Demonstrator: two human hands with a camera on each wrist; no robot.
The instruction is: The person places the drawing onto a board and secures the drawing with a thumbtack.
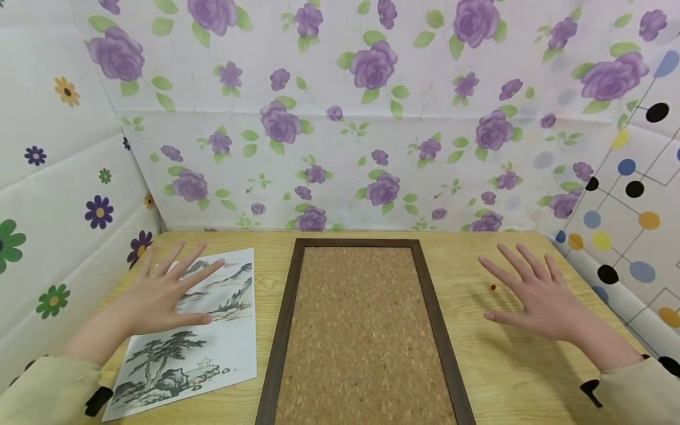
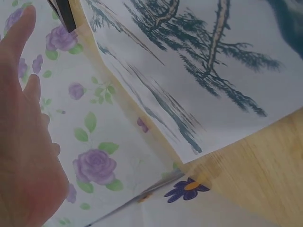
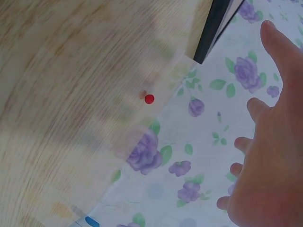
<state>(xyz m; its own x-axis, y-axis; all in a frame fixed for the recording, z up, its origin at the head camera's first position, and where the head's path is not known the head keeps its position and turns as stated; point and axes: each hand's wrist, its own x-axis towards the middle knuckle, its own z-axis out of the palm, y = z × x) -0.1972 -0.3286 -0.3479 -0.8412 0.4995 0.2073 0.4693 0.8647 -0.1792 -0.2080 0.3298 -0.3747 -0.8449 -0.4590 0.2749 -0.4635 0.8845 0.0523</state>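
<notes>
My left hand (image 1: 159,298) hovers over an ink landscape print (image 1: 228,342), its fingers spread and holding nothing. Trees, rocks and hills are drawn on the white sheet, which lies at a slant on the left of the table. On the other side my right hand (image 1: 544,298) is held above the tabletop, fingers spread wide, also with nothing in it. Close to its fingertips a small round red thing (image 3: 149,99), like a pin head, sits on the wood. Between the hands lies a cork board (image 1: 366,330) in a dark brown frame (image 1: 284,330).
The pale wooden table (image 1: 457,260) ends at a back wall hung with purple-rose cloth (image 1: 319,147). Flower-printed cloth (image 1: 69,195) covers the left side, and dotted cloth (image 1: 632,230) the right. The cork board's near edge runs out of the head view.
</notes>
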